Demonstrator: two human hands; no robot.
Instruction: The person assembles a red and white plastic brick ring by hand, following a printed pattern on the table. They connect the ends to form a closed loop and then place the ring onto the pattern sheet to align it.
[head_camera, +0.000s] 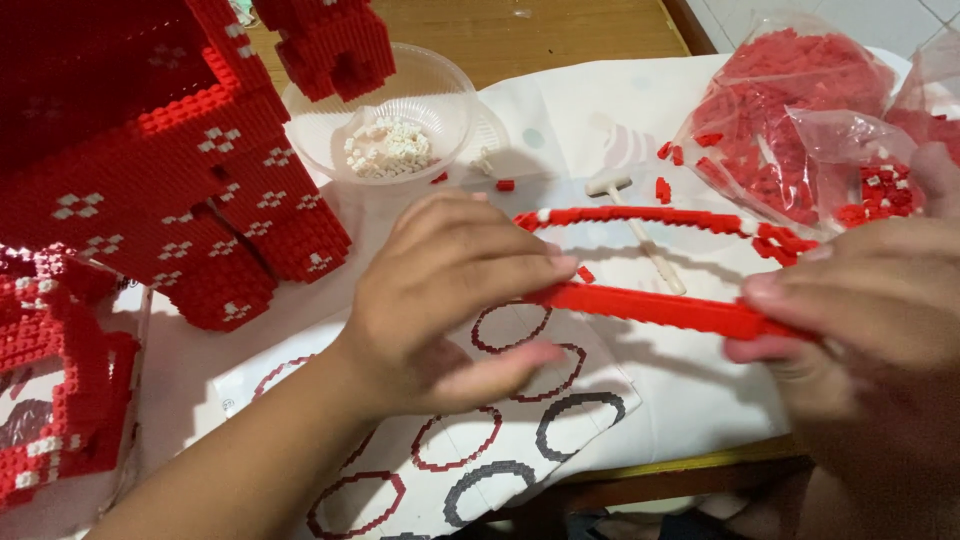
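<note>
- Left hand (450, 290) pinching the near end of a red brick strip (660, 308), dead centre.
- Right hand (860, 320) gripping its far end, at three o'clock.
- Bowl (330, 130) of white bricks at eleven o'clock.

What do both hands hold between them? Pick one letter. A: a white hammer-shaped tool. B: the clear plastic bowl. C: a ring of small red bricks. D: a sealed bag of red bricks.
C: the left hand and right hand each pinch one side of the ring of small red bricks, while the white tool, the bowl and the bags lie untouched on the table.
</note>
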